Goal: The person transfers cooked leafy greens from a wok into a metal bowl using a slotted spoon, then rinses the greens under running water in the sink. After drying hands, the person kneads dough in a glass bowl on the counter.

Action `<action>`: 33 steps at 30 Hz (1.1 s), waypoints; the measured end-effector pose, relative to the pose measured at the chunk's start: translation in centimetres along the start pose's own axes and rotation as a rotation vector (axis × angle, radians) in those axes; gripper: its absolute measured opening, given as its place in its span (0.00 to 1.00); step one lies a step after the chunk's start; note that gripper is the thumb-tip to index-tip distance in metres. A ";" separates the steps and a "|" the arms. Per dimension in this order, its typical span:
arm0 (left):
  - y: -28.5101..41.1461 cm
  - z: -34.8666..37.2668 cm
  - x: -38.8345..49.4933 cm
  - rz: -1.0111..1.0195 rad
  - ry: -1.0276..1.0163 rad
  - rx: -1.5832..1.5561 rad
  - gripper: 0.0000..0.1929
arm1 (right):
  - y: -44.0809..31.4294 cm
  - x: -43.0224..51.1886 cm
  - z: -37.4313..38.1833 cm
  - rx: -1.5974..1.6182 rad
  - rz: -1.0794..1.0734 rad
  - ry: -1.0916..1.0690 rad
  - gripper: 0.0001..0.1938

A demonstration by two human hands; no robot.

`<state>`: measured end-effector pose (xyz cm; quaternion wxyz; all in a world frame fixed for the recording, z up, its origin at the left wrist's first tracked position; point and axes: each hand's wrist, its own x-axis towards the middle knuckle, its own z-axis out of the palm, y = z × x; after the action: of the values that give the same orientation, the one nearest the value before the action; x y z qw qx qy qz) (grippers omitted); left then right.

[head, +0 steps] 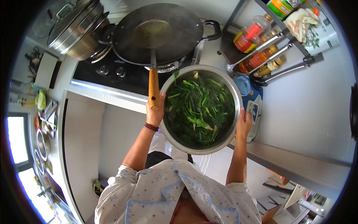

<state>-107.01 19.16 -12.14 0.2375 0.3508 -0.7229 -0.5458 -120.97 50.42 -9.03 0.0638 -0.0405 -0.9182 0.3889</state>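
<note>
Between my two hands is a large stainless steel basin (205, 151), held by its rim in front of my body. Cooked-looking leafy greens (202, 112) lie in dark liquid inside it. My left hand (155, 110) grips the basin's left side, with a beaded bracelet at the wrist. Over that hand reaches the wooden handle (153, 86) of a ladle or turner, whose head rests in the wok. My right hand (243, 123) holds the basin's right side. Beyond the basin a black wok (181, 30) with some yellowish liquid sits on the gas stove (92, 74).
A stacked steel steamer pot (75, 33) stands left of the wok. On the right are a rack (235, 16) with sauce bottles (251, 37), and a blue-lidded container (242, 85). The left counter carries vegetables (41, 100) and metal bowls (42, 144).
</note>
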 end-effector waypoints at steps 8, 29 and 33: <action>1.3 -3.2 -6.7 -0.005 0.155 -0.146 0.10 | -1.8 -1.8 -1.4 0.090 -0.007 -0.149 0.23; -0.9 -40.5 -35.2 -0.156 0.952 -0.221 0.12 | -22.9 -33.6 4.7 0.415 -0.341 -0.898 0.20; -3.7 -49.2 -41.3 -0.166 1.147 -0.332 0.11 | -29.7 -44.6 7.6 0.297 -0.442 -1.126 0.19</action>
<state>-43.86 19.63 0.33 0.5976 0.6027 -0.3550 -0.3918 -78.79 18.93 3.28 -0.3461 0.3711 -0.7339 0.4516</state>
